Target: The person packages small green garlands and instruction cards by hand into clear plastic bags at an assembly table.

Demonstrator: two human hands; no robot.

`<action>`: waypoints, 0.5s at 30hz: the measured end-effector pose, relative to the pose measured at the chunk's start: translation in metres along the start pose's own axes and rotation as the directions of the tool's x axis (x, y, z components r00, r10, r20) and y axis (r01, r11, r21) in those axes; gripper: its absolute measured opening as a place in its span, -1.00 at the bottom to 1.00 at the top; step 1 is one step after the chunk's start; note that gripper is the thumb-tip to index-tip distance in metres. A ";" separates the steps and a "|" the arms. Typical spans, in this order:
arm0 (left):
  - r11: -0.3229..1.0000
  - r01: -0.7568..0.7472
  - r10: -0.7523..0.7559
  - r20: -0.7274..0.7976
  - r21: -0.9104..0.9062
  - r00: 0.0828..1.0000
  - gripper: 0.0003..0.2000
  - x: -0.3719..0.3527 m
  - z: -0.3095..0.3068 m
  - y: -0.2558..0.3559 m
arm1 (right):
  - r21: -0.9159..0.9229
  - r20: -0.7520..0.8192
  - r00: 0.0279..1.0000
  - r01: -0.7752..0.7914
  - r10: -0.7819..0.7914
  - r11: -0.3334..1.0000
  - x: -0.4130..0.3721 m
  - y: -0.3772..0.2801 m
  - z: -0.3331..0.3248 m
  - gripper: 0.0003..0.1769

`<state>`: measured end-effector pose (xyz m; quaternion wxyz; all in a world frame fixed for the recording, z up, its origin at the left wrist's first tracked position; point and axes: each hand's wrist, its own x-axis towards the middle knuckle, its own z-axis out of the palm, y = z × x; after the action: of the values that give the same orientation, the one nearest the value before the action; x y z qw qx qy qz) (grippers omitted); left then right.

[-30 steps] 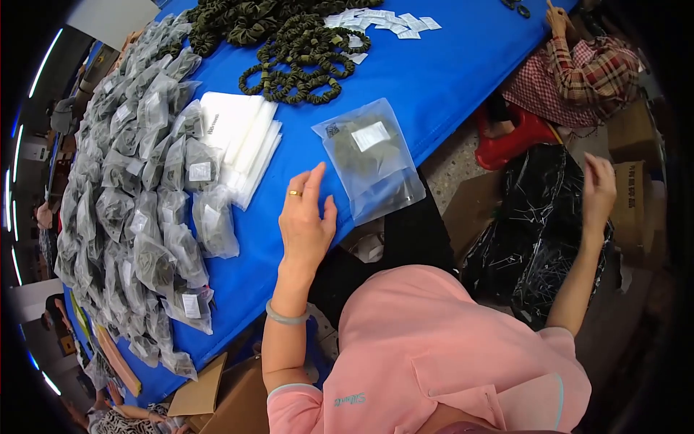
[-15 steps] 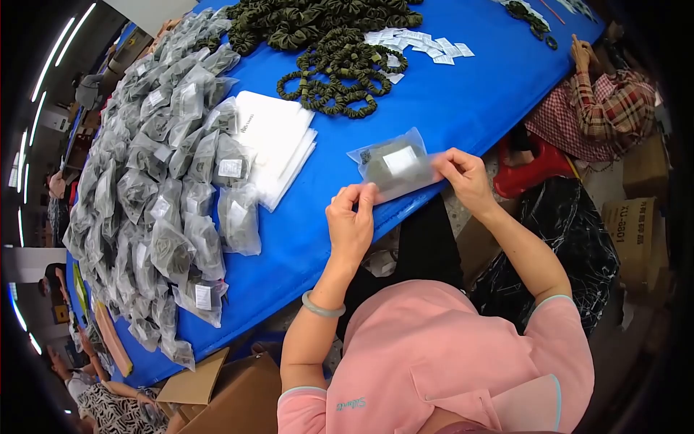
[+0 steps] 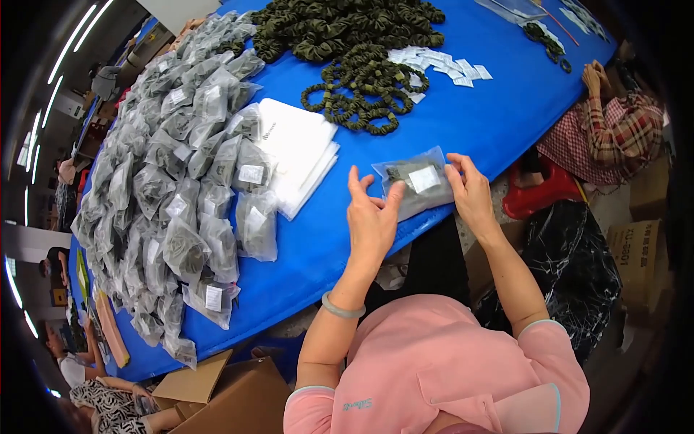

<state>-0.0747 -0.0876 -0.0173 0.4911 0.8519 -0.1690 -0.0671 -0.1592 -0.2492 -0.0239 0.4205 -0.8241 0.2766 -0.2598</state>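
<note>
A frosted plastic bag (image 3: 413,205) with a dark green scrunchie and a white label inside lies near the front edge of the blue table. My left hand (image 3: 371,217) is at the bag's left side, its fingers spread apart and its thumb over the bag. At the bag's right edge, my right hand (image 3: 473,195) has its fingers stretched out, the tips touching or very close to the plastic. Left of my hands lies a stack of flat white bags (image 3: 293,148), beside a large heap of filled bags (image 3: 173,195).
Dark green scrunchies (image 3: 347,29) are piled at the back, with small white packets (image 3: 452,65) beside them. A person in a plaid sleeve (image 3: 614,137) sits at the right, near a red stool (image 3: 538,188). An open cardboard box (image 3: 231,394) stands below the table edge.
My left hand has let go of the bag's near edge and spread its fingers. My right fingers have straightened along the bag's right side. The whole view has shifted slightly.
</note>
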 end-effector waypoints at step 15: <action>0.987 -0.160 0.118 -0.827 0.035 0.549 -0.30 0.150 -0.287 -0.034 | -0.001 0.154 0.849 0.511 -0.505 0.859 0.128 -0.043 0.096 -0.85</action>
<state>0.1533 0.1093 0.1071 0.5355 0.7567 0.0156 0.3747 0.0061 -0.2616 -0.0122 0.3389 -0.8935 0.0223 -0.2939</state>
